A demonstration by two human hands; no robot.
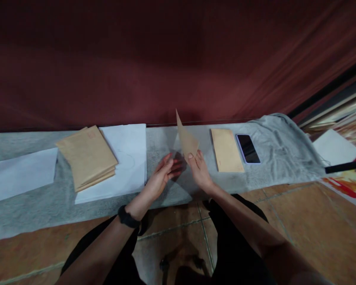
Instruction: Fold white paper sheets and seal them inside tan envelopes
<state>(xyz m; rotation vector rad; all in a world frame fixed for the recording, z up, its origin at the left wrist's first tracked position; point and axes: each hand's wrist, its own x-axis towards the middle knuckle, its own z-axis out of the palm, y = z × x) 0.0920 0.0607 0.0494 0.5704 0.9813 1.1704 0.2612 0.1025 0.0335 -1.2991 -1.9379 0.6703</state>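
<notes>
My right hand (199,171) grips a brown paper envelope (186,139) near its lower end, thumb on the near face. The envelope stands tilted up above the grey cloth, seen almost edge-on. Just left of it, my left hand (165,172) has its fingers apart and holds nothing; it does not appear to touch the envelope. Right of my hands lies another brown envelope (227,150), perhaps a small pile, flat on the cloth. To the left, a fanned stack of larger-looking brown envelopes (90,156) rests on white paper (130,166).
A grey cloth (163,136) covers the long narrow surface. A phone (248,149) lies right of the flat envelope. At far left is a white sheet (20,172). A dark red curtain-like backdrop (166,71) rises behind. Colourful sheets (344,186) lie at far right, by the tiled floor (311,217).
</notes>
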